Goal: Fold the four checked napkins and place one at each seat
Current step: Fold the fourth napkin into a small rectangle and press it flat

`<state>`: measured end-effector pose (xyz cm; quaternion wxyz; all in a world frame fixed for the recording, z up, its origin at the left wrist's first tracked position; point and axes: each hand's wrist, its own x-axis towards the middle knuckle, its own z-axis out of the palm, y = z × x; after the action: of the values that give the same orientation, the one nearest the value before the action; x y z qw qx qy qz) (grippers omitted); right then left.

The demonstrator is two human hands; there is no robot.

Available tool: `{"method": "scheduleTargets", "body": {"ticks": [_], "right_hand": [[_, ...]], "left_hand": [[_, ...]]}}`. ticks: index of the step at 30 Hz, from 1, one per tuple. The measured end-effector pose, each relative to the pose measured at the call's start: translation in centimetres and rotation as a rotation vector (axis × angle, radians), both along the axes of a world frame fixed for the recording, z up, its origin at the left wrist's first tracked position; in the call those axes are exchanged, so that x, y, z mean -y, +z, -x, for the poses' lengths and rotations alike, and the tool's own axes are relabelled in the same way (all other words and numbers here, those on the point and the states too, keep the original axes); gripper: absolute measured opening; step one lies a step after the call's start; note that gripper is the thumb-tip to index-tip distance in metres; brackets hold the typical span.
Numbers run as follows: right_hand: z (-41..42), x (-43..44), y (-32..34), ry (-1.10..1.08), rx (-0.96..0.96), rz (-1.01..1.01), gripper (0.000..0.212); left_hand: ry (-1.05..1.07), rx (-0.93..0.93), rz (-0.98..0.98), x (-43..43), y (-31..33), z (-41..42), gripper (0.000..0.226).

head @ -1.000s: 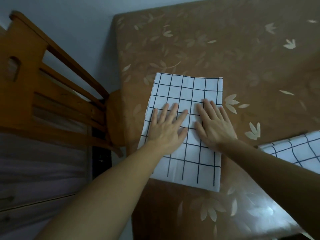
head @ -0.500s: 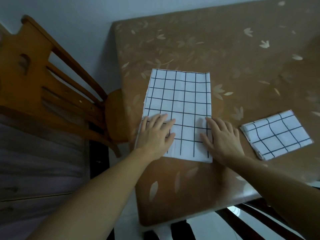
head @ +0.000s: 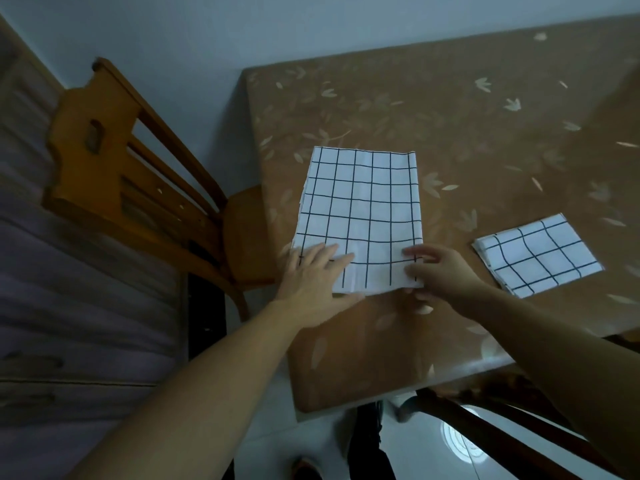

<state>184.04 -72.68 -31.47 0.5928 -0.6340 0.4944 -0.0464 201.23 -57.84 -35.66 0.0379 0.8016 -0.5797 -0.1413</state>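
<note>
One folded napkin (head: 538, 254) lies placed on the worktop (head: 450, 109), while the left hand (head: 313, 282) presses flat and the right hand (head: 440, 275) apparently pinches a half-folded napkin (head: 360, 209); two remain unseen.

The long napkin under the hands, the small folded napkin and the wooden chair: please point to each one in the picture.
long napkin (head: 360, 209), head view, on its bare middle.
small folded napkin (head: 538, 254), head view, on the centre of its top layer.
wooden chair (head: 86, 168), head view, on the wide part of its backrest.
</note>
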Motion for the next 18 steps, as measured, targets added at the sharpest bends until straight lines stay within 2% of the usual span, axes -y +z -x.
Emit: {"method": "scheduleTargets", "body": {"ticks": [2, 5, 6, 8, 10, 13, 15, 17, 18], "right_hand": [[0.1, 0.0, 0.4, -0.047, 0.046, -0.021, 0.024], [0.3, 0.3, 1.3, -0.180, 0.171, -0.145, 0.035], [0.6, 0.5, 1.6, -0.187, 0.201, -0.161, 0.037], [1.1, 0.8, 2.2, -0.106, 0.211, -0.126, 0.037], [1.8, 1.1, 2.4, 0.039, 0.144, 0.051, 0.028], [2.4, 1.7, 2.4, 0.209, -0.080, 0.487, 0.012], [2.3, 2.0, 2.7, 0.249, -0.153, 0.683, 0.017], [1.9, 2.5, 3.1, 0.208, -0.126, 0.677, 0.016], [1.8, 2.8, 3.4, 0.168, -0.075, 0.611, 0.014]], "left_hand": [[-0.033, -0.009, -0.016, 0.0, 0.6, 0.5, 0.083], [-0.015, -0.036, -0.006, -0.2, 1.0, 0.4, 0.085], [-0.002, -0.032, 0.030, -0.4, 1.0, 0.1, 0.079], [0.044, -0.009, 0.170, -0.7, 1.1, -0.6, 0.050], [0.135, -0.056, 0.275, -0.9, 1.4, -1.7, 0.022], [0.300, -0.301, 0.283, -0.8, 2.6, -2.9, 0.020], [0.379, -0.458, 0.312, -0.2, 3.7, -3.7, 0.023], [0.478, -0.651, 0.373, 0.5, 5.1, -4.3, 0.016], [0.535, -0.766, 0.427, 0.9, 5.7, -4.5, 0.010]]}}
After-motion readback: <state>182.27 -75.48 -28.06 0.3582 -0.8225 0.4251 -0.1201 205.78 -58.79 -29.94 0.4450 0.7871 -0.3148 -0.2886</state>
